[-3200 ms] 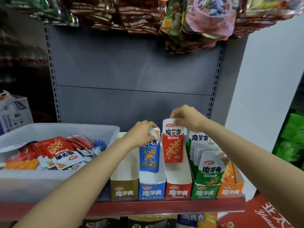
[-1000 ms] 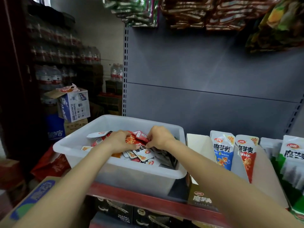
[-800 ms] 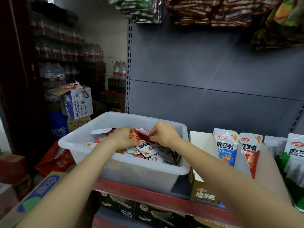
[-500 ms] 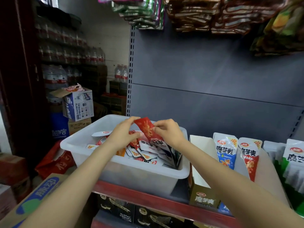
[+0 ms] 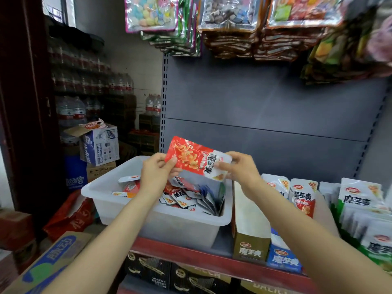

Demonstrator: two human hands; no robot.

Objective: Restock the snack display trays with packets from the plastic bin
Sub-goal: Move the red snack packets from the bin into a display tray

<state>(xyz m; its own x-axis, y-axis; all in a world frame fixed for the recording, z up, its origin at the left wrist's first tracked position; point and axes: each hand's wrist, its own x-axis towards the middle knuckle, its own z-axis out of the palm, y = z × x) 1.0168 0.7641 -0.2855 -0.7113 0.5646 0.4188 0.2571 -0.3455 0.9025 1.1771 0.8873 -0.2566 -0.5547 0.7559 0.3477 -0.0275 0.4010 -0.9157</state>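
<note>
You are pinching a red packet (image 5: 195, 159) between your left hand (image 5: 157, 172) and right hand (image 5: 237, 168), mid-frame above the plastic bin (image 5: 169, 223). The bin is holding many packets; the brown tray (image 5: 250, 230) at lower right is looking empty, so restocking is far from finished.

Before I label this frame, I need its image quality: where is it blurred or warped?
Head view: red packet and both hands, left and right, fairly sharp; hanging bags top right smeared; shelf upright bowed by the wide lens; bottle stacks dim.
</note>
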